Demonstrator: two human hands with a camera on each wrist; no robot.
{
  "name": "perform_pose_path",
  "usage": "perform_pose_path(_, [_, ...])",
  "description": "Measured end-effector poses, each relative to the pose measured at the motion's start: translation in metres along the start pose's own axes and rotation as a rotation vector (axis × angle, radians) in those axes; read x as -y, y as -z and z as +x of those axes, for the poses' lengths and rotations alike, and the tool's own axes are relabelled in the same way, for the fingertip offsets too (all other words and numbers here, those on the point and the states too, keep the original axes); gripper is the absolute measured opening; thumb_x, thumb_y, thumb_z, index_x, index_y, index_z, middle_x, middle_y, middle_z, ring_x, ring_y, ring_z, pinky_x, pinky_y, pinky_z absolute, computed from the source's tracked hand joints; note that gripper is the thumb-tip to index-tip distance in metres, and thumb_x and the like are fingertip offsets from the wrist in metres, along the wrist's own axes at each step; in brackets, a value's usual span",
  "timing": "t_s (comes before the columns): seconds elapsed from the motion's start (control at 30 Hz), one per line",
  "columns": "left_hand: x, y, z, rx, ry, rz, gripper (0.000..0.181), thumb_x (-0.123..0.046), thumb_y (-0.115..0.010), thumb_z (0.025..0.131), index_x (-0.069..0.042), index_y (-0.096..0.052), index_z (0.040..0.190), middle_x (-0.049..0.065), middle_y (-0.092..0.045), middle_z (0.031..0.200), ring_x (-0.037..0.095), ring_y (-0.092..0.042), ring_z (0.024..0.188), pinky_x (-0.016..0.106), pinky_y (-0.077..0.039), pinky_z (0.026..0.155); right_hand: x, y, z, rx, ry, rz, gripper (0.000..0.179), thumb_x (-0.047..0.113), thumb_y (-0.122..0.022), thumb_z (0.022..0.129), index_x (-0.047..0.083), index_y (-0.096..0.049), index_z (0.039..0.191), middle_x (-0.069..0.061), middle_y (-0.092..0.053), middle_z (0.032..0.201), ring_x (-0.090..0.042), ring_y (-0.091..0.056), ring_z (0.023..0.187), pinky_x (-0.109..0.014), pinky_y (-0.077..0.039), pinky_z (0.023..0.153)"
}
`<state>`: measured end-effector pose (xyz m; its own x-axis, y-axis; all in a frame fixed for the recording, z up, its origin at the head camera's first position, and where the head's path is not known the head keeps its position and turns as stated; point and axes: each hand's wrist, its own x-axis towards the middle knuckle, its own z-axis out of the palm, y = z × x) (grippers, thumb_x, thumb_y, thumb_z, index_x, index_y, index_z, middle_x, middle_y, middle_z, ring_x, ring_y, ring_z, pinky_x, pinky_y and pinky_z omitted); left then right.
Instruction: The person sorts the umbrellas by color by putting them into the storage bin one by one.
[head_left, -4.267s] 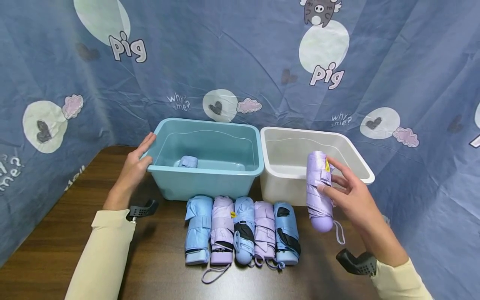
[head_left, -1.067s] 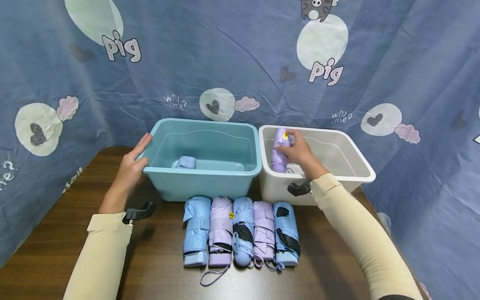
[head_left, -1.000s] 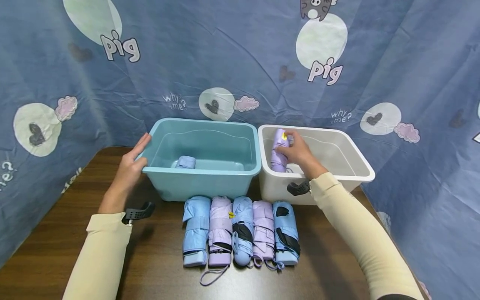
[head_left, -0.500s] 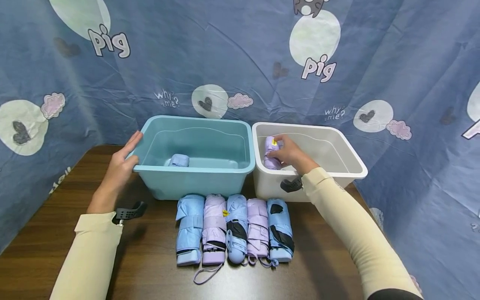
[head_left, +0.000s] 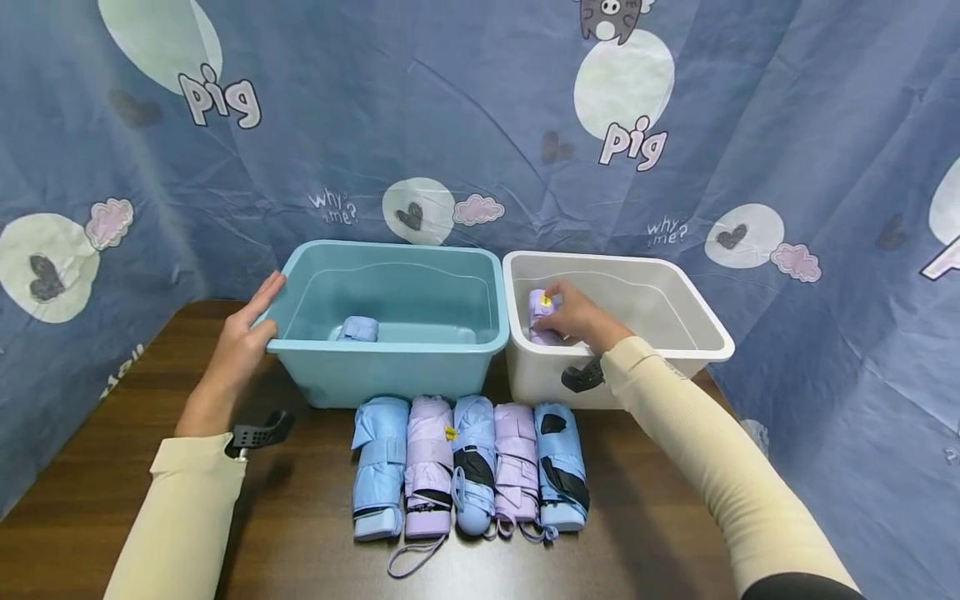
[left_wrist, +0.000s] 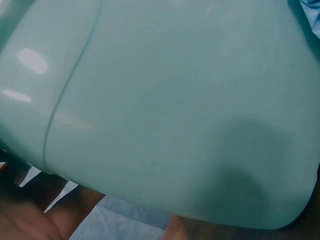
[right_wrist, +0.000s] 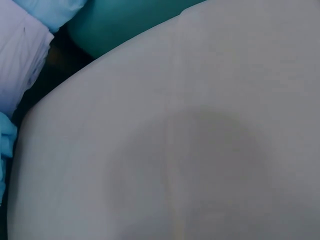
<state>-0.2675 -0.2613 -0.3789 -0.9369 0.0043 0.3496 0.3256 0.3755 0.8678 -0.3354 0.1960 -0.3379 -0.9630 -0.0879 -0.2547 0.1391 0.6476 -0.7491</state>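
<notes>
My right hand [head_left: 576, 315] reaches down inside the white bin [head_left: 720, 346] and pinches a folded purple umbrella [head_left: 537, 305] between thumb and fingers. The umbrella stands along the bin's left side, its lower end partly hidden by the front wall. At the left corner of the teal bin [head_left: 390, 375], my left hand [head_left: 238, 343] rests against the rim with its fingers extended. In the left wrist view, spread fingers [left_wrist: 65, 215] show past the edge of the teal wall. A folded blue umbrella [head_left: 359, 328] lies within the teal bin.
In front of the bins, several folded umbrellas lie side by side on the wooden table [head_left: 315, 533], alternating blue [head_left: 379, 467] and purple [head_left: 429, 467]. A wrist strap [head_left: 412, 560] loops toward the near edge. Behind hangs a blue printed curtain [head_left: 465, 100].
My right hand has carried the purple umbrella from above the table's right side into the white bin, then lowered it further at the left end. The left hand has stayed at the teal rim.
</notes>
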Motion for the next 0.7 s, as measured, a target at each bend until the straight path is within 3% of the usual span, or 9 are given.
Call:
perform_pose_path(0.33, [0.0005, -0.0011, -0.0015, -0.006, 0.006, 0.002, 0.066, 0.001, -0.034, 0.087, -0.015, -0.033, 0.151, -0.003, -0.022, 0.159, 0.013, -0.014, 0.146, 0.021, -0.017, 0.105, -0.0018, 0.0012, -0.0009, 0.001, -0.012, -0.035, 0.065, 0.005, -0.071, 0.083, 0.009, -0.036, 0.137, -0.021, -0.044, 0.129, -0.031, -0.055, 0.098, -0.041, -0.051, 0.074])
perform_pose_path(0.53, [0.0021, -0.0011, -0.0026, -0.012, -0.014, -0.006, 0.066, 0.002, -0.034, 0.086, -0.013, -0.034, 0.150, -0.002, -0.022, 0.159, 0.013, -0.015, 0.145, 0.019, -0.017, 0.104, -0.0027, 0.0023, -0.0003, 0.006, -0.030, 0.048, 0.067, 0.003, -0.063, 0.088, 0.008, -0.029, 0.145, -0.026, -0.043, 0.134, -0.042, -0.058, 0.109, -0.047, -0.051, 0.084])
perform_pose_path(0.7, [0.0008, -0.0017, -0.0022, -0.008, -0.017, -0.003, 0.066, 0.002, -0.034, 0.086, -0.014, -0.033, 0.150, 0.000, -0.021, 0.159, 0.013, -0.014, 0.146, 0.020, -0.016, 0.104, -0.0021, 0.0045, -0.0006, 0.002, -0.030, 0.065, 0.067, 0.005, -0.062, 0.089, 0.007, -0.028, 0.146, -0.027, -0.041, 0.138, -0.044, -0.056, 0.114, -0.049, -0.050, 0.086])
